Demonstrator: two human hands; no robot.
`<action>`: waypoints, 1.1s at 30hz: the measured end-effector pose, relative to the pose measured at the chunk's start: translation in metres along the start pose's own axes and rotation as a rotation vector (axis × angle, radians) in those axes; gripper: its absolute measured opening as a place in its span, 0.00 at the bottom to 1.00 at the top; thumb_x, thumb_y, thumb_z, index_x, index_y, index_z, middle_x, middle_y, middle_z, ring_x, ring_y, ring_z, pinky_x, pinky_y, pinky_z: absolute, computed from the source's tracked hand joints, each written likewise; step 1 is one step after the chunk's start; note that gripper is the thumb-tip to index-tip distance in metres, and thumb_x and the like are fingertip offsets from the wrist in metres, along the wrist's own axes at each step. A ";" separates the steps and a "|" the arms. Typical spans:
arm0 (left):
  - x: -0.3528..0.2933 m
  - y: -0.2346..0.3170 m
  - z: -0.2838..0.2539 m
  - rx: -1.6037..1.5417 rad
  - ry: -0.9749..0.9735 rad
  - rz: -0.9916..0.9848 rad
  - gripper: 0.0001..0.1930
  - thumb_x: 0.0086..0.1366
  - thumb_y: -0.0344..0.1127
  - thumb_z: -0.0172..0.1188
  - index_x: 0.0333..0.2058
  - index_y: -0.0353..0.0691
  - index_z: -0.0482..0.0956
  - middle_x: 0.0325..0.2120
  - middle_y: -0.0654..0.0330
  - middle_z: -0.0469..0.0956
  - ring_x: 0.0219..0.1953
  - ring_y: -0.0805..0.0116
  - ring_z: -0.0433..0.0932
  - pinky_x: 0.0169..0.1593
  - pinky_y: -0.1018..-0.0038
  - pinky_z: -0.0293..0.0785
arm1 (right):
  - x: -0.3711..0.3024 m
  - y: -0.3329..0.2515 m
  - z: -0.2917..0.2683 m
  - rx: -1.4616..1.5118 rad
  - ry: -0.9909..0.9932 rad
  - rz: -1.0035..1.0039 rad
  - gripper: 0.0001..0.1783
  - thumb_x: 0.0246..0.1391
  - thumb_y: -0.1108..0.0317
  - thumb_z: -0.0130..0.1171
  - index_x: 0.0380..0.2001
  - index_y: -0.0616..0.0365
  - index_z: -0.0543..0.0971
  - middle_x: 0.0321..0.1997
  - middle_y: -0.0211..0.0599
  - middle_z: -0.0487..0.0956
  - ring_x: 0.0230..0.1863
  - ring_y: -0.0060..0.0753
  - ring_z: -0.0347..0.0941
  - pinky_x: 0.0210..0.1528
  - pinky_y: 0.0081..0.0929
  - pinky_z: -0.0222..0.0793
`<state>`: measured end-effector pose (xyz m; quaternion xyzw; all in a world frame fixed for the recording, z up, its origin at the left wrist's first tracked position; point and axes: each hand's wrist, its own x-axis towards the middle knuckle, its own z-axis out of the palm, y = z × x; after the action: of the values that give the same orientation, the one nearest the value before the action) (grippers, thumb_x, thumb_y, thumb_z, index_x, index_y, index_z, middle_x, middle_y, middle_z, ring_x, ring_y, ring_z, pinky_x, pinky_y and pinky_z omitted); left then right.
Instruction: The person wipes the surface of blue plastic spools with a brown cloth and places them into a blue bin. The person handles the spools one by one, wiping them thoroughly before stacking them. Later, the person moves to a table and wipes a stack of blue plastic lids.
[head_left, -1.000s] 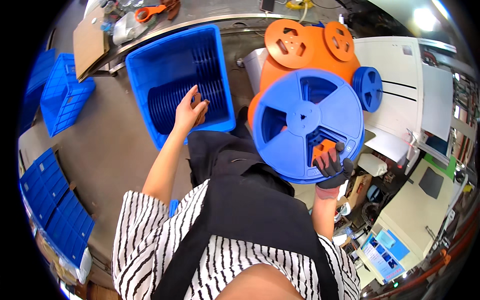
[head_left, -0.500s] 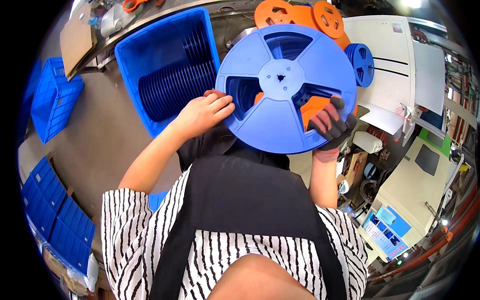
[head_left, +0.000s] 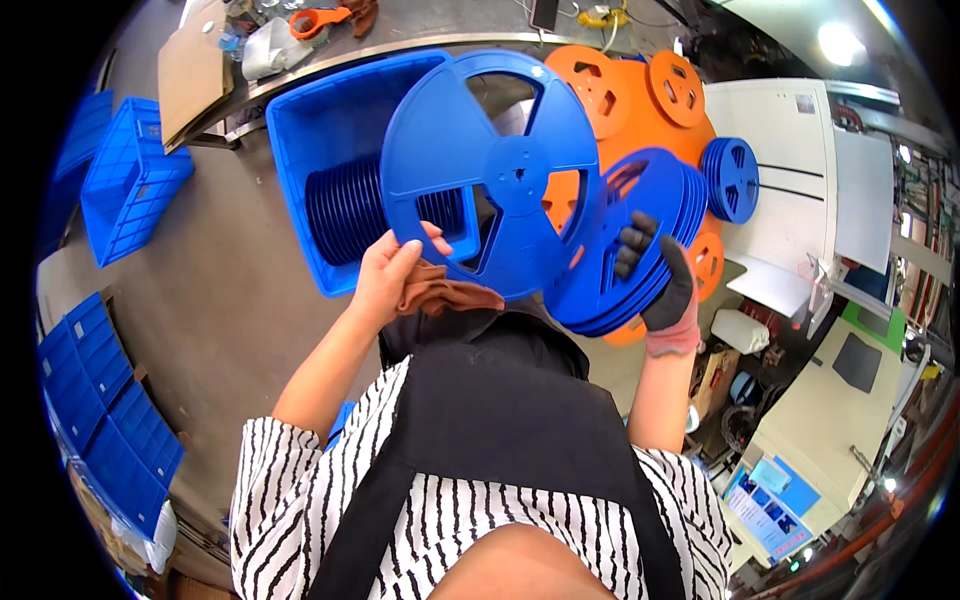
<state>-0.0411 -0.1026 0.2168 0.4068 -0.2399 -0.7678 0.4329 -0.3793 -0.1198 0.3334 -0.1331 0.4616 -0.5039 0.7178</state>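
My bare left hand [head_left: 385,275] grips the lower left rim of a flat blue reel disc [head_left: 555,225], which has large cutouts and a small hub hole. Bunched under that hand is a brown cloth [head_left: 450,292]. To the right leans a tilted stack of blue reel discs [head_left: 590,285], partly behind the held disc. My right hand [head_left: 660,280], in a grey and pink glove, is closed at the stack's right side, its fingers curled over the front face. A blue bin [head_left: 290,200] at the left holds a row of dark blue discs [head_left: 345,210] standing on edge.
Orange reels [head_left: 640,110] lie behind the stack, with a smaller blue stack [head_left: 732,180] to their right. A workbench [head_left: 400,42] runs along the back, carrying orange-handled scissors [head_left: 318,20]. Blue crates [head_left: 130,190] stand at far left; a pale machine cabinet [head_left: 800,130] stands right.
The front disc has come away from the stack and moved left in my left hand. The stack has tilted at the right with my right hand. The brown cloth shows more fully now.
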 end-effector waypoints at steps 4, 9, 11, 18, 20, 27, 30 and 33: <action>0.003 -0.009 -0.041 -0.308 0.059 -0.068 0.14 0.68 0.35 0.53 0.48 0.35 0.72 0.39 0.55 0.78 0.39 0.69 0.78 0.43 0.74 0.77 | -0.003 0.015 -0.020 0.062 0.113 0.045 0.20 0.61 0.62 0.53 0.50 0.65 0.68 0.36 0.33 0.68 0.34 0.27 0.62 0.37 0.26 0.62; 0.000 -0.012 -0.061 -0.483 0.045 -0.088 0.14 0.67 0.36 0.53 0.48 0.35 0.71 0.38 0.55 0.78 0.39 0.67 0.79 0.43 0.73 0.79 | -0.002 0.020 -0.032 0.128 0.183 0.088 0.19 0.61 0.62 0.53 0.48 0.66 0.69 0.35 0.33 0.68 0.34 0.26 0.63 0.37 0.25 0.62; 0.002 -0.011 -0.063 -0.503 0.054 -0.096 0.14 0.66 0.35 0.54 0.49 0.36 0.71 0.38 0.55 0.78 0.40 0.66 0.79 0.43 0.71 0.79 | -0.002 0.022 -0.031 0.141 0.140 0.096 0.20 0.62 0.61 0.53 0.49 0.68 0.68 0.36 0.33 0.68 0.34 0.27 0.63 0.38 0.27 0.63; 0.004 -0.012 -0.065 -0.400 0.147 -0.089 0.16 0.67 0.36 0.54 0.50 0.34 0.71 0.40 0.53 0.79 0.41 0.64 0.79 0.45 0.70 0.78 | 0.003 0.027 -0.041 0.110 0.093 0.135 0.24 0.62 0.58 0.52 0.52 0.68 0.68 0.36 0.35 0.71 0.34 0.28 0.66 0.38 0.28 0.65; 0.004 -0.009 -0.070 -0.275 0.275 -0.095 0.16 0.67 0.36 0.52 0.50 0.34 0.71 0.41 0.52 0.79 0.41 0.64 0.80 0.45 0.69 0.79 | 0.004 0.027 -0.038 0.056 0.139 0.137 0.24 0.62 0.57 0.53 0.52 0.68 0.68 0.36 0.34 0.71 0.33 0.27 0.66 0.37 0.27 0.65; 0.051 -0.042 -0.119 0.225 0.694 -0.091 0.12 0.69 0.33 0.47 0.47 0.35 0.73 0.38 0.56 0.81 0.36 0.68 0.80 0.40 0.74 0.77 | 0.001 0.033 -0.037 -0.002 0.176 0.149 0.20 0.61 0.59 0.53 0.50 0.63 0.70 0.35 0.34 0.72 0.33 0.27 0.65 0.37 0.25 0.63; 0.092 -0.083 -0.164 0.421 0.767 -0.065 0.13 0.69 0.33 0.47 0.46 0.35 0.75 0.35 0.57 0.81 0.35 0.69 0.80 0.41 0.75 0.75 | 0.000 0.035 -0.044 -0.009 0.188 0.158 0.21 0.61 0.58 0.53 0.50 0.63 0.70 0.35 0.34 0.72 0.33 0.27 0.65 0.37 0.25 0.64; 0.128 -0.099 -0.179 0.473 0.717 -0.041 0.13 0.69 0.32 0.48 0.48 0.34 0.74 0.35 0.57 0.80 0.36 0.69 0.79 0.43 0.75 0.75 | -0.002 0.035 -0.052 -0.020 0.198 0.164 0.24 0.62 0.56 0.52 0.52 0.65 0.70 0.37 0.35 0.73 0.33 0.28 0.67 0.37 0.26 0.65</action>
<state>0.0235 -0.1650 -0.0072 0.7407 -0.2355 -0.5101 0.3685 -0.3996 -0.0882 0.2833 -0.0517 0.5445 -0.4497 0.7062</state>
